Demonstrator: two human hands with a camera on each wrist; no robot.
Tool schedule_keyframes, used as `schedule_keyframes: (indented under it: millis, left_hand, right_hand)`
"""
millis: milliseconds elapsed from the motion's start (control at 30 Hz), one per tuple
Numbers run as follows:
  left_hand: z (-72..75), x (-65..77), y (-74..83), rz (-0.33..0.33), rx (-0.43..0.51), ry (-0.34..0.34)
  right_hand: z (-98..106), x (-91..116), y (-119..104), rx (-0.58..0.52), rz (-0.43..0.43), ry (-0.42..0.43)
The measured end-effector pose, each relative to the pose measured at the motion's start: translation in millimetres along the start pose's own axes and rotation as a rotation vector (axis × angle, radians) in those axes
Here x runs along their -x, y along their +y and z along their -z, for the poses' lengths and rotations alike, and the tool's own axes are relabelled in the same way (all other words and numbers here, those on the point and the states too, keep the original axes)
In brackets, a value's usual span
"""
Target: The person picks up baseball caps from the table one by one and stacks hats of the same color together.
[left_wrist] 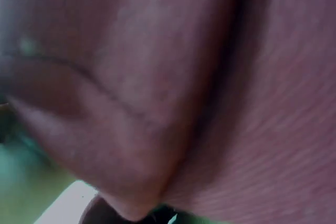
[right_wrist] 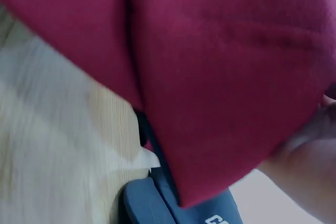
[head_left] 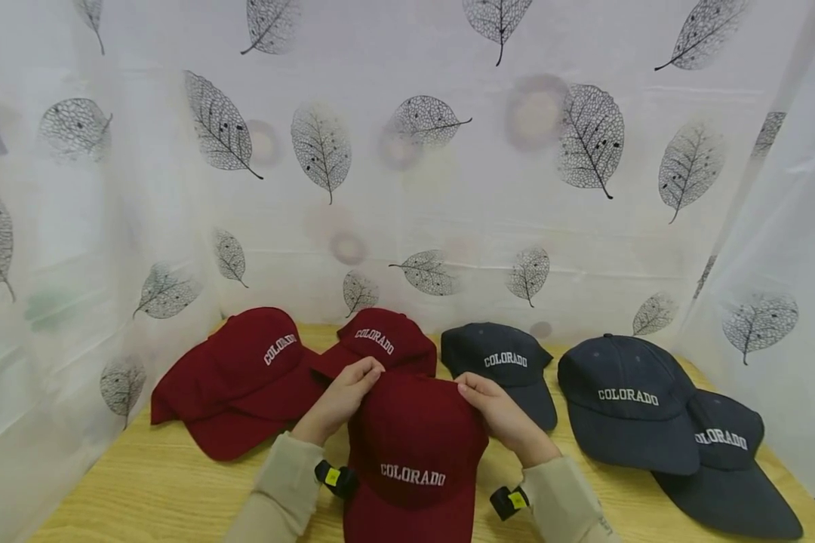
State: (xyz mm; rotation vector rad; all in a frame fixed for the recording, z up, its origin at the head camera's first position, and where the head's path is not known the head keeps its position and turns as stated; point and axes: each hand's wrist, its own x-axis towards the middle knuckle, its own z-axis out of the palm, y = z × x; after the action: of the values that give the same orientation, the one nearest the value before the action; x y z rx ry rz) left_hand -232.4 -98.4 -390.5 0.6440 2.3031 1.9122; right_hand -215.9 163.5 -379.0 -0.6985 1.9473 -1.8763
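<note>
1. The held red cap (head_left: 414, 430) lies at 6 o'clock in the head view, crown toward 12, brim toward 6 and cut off by the frame edge. Its white lettering (head_left: 413, 475) faces the viewer.
2. The left hand (head_left: 339, 401) has its grip clamped on the cap's far edge at about 11 o'clock, thumb and fingers pinching the cloth.
3. The right hand (head_left: 505, 415) has its grip clamped on the same edge at about 1 o'clock. In the right wrist view, red cloth spreads from beside that hand, with the worktop (head_left: 156, 483) beyond.
4. Around the held cap sit overlapping red caps (head_left: 234, 377) at 10 o'clock and a rear red cap (head_left: 407, 343) at 12. A small dark blue cap (head_left: 472, 351) is between 1 and 2; 2 more dark blue caps (head_left: 618, 426) lie near 3, overlapping.
5. The step in hand, I judge, is steadying and squaring 1 cap between 2 hands.
6. The next move likely calls for an even pull from both sides, so the soft crown keeps its shape, and care toward 12 and 1, where neighbours sit close.
7. I cannot tell whether the held brim touches the worktop; the left wrist view is too blurred to help.
</note>
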Motion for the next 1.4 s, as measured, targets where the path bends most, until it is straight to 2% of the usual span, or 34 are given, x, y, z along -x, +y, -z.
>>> schedule_keyframes:
  millis: [167, 267, 367, 500, 833, 1033, 1233, 1400]
  left_hand:
    - [4.3, 0.0, -3.4, 0.003, -0.091, -0.063]
    - [5.4, -0.2, -5.1, -0.005, -0.113, -0.101]
    - [5.6, 0.1, -5.2, -0.004, -0.110, -0.101]
    - [6.1, 0.1, -6.4, 0.018, -0.106, -0.084]
    - [7.4, 1.0, -5.4, 0.025, -0.110, -0.050]
    - [7.6, 0.7, -3.9, 0.021, -0.229, 0.003]
    - [9.3, 0.6, -3.0, -0.022, -0.367, 0.054]
    - [9.6, 1.5, -0.1, -0.069, -0.436, 0.074]
  right_hand:
    - [0.9, -1.2, 1.8, 0.094, -0.045, 0.049]
    - [1.8, -2.4, 4.8, 0.124, -0.049, 0.056]
    - [2.6, -3.2, 6.6, 0.139, -0.050, 0.062]
    - [3.1, -3.8, 7.6, 0.168, -0.051, 0.075]
    - [3.7, -2.5, 6.9, 0.242, -0.054, 0.141]
    - [4.5, -2.7, 10.2, 0.256, -0.062, 0.160]
    - [4.8, -3.5, 10.5, 0.279, -0.058, 0.161]
    - [6.1, -4.1, 10.0, 0.300, -0.059, 0.171]
